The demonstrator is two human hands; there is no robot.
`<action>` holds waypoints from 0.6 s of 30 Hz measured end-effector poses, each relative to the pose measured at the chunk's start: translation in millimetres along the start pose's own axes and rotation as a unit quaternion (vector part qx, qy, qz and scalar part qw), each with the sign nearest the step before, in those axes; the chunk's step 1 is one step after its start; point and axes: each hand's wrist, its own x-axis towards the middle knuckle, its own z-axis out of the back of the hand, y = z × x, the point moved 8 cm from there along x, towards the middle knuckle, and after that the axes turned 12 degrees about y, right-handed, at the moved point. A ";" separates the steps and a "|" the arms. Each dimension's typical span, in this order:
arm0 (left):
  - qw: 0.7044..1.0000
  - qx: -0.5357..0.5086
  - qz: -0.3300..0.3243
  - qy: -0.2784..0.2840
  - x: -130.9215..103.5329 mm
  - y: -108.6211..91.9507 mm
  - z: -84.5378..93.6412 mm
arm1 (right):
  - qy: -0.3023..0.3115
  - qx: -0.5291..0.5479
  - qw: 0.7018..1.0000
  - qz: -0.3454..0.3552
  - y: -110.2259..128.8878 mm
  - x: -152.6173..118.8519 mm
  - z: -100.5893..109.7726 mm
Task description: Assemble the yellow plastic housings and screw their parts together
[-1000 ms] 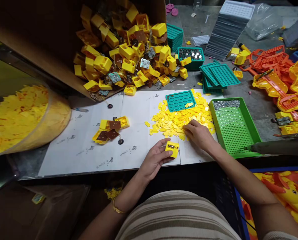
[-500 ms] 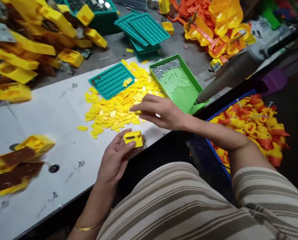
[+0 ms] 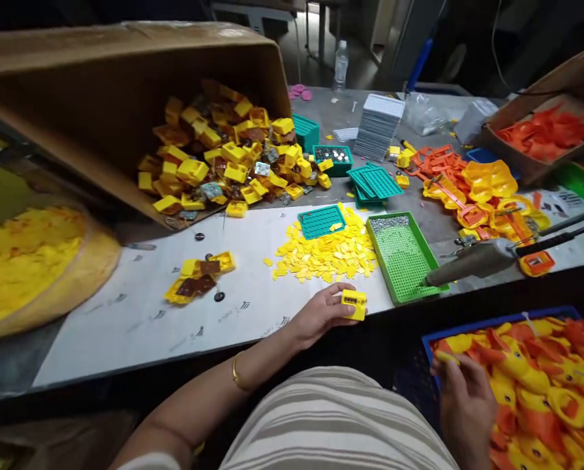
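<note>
My left hand (image 3: 323, 313) holds a small yellow box (image 3: 354, 304) at the table's front edge, its side with a dark slotted opening facing up. Over the blue crate's left side is my right hand (image 3: 465, 398), fingers pinched on a small yellow piece (image 3: 447, 357). Flat yellow pieces (image 3: 321, 256) lie in a heap beyond my left hand, with a teal ribbed tray (image 3: 321, 222) at their back. A green tray (image 3: 406, 258) with small metal parts stands right of the heap. The tip of a grey electric screwdriver (image 3: 472, 262) reaches over that tray.
Duck-shaped yellow and orange parts fill the blue crate (image 3: 497, 320). A cardboard box (image 3: 139, 39) of yellow housings (image 3: 235, 151) lies at the back left, a sack (image 3: 93, 261) of yellow pieces at far left. Several housings with brown boards (image 3: 198, 282) rest on the white sheet.
The view has swung up and left. My right hand has moved from above the heap of yellow pieces to the crate at the right. My left hand still holds the yellow box.
</note>
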 end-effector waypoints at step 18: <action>0.971 -0.050 -0.180 -0.149 -24.0 -8.5 65.6 | 0.409 0.184 0.893 -0.041 31.9 69.5 -241.7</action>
